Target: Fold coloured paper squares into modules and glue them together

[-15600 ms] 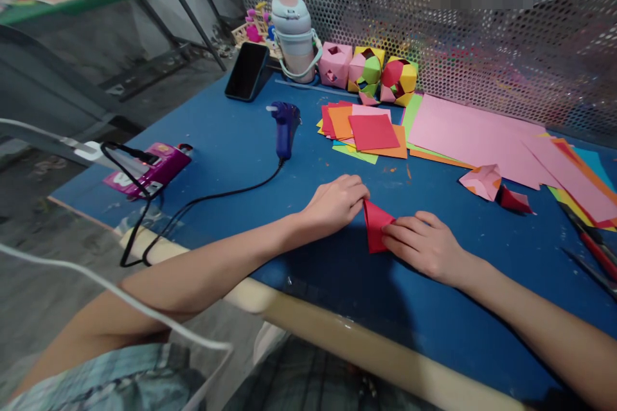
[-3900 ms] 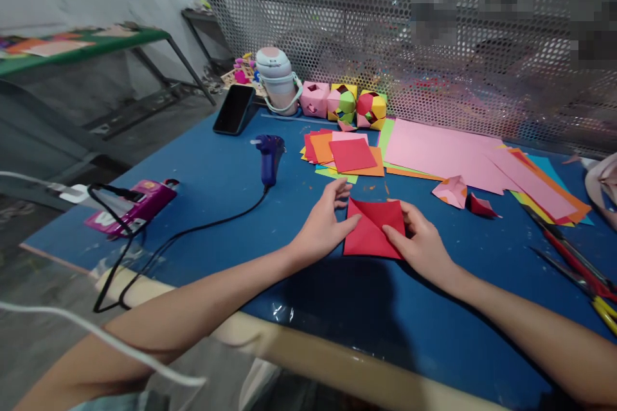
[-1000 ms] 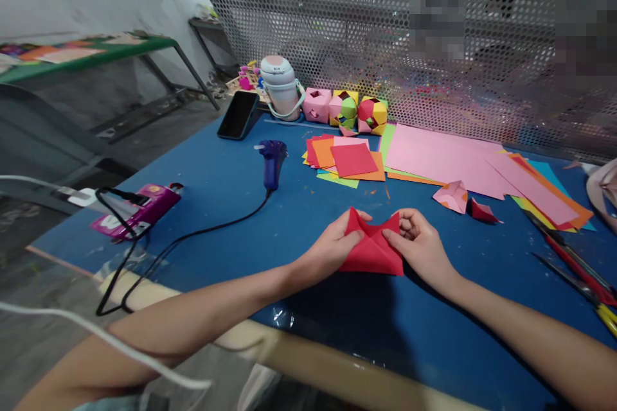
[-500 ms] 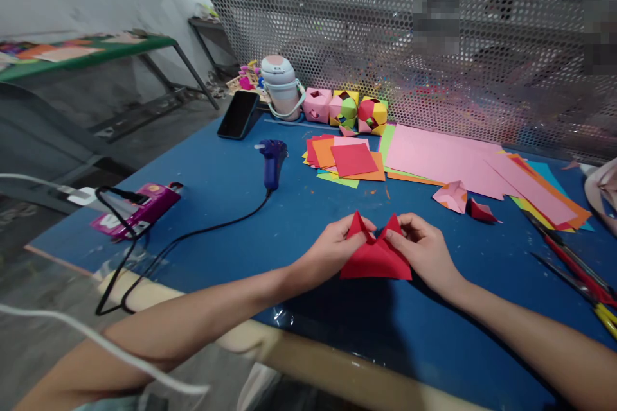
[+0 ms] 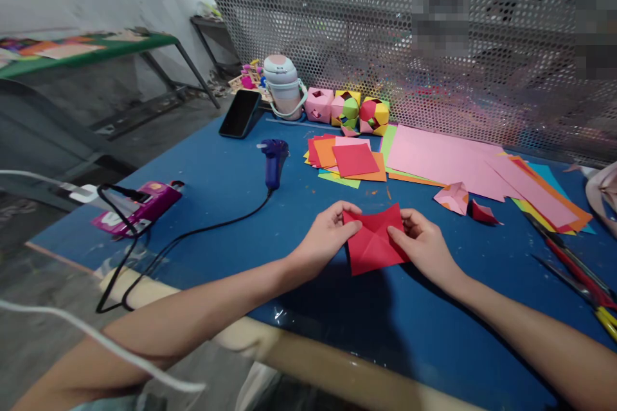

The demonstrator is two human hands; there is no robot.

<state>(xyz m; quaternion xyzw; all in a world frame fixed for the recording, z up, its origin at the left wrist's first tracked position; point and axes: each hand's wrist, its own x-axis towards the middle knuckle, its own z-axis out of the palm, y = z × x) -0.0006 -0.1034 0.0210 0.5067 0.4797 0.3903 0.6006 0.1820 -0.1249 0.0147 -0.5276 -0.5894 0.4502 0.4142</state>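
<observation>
A square of red paper (image 5: pixel 376 247) with crossing creases is held up above the blue table (image 5: pixel 216 257). My left hand (image 5: pixel 330 231) pinches its left edge, thumb on the near face. At the right edge my right hand (image 5: pixel 424 237) grips it the same way, fingers partly behind the sheet. Beyond the hands lies a pile of small coloured paper squares (image 5: pixel 355 160), a red one on top. To the right rest a folded pink paper piece (image 5: pixel 453 198) and a small folded red piece (image 5: pixel 483 212).
A blue glue gun (image 5: pixel 273 164) stands left of the pile, its cord running to a purple power strip (image 5: pixel 149 205). Behind are a phone (image 5: pixel 240 113), a bottle (image 5: pixel 284 87) and paper balls (image 5: pixel 346 109). Pink sheets (image 5: pixel 434 154) and scissors (image 5: pixel 573 279) lie right.
The red paper, earlier bent with two raised points between my hands, is now opened out nearly flat and tilted. Both hands still hold its sides.
</observation>
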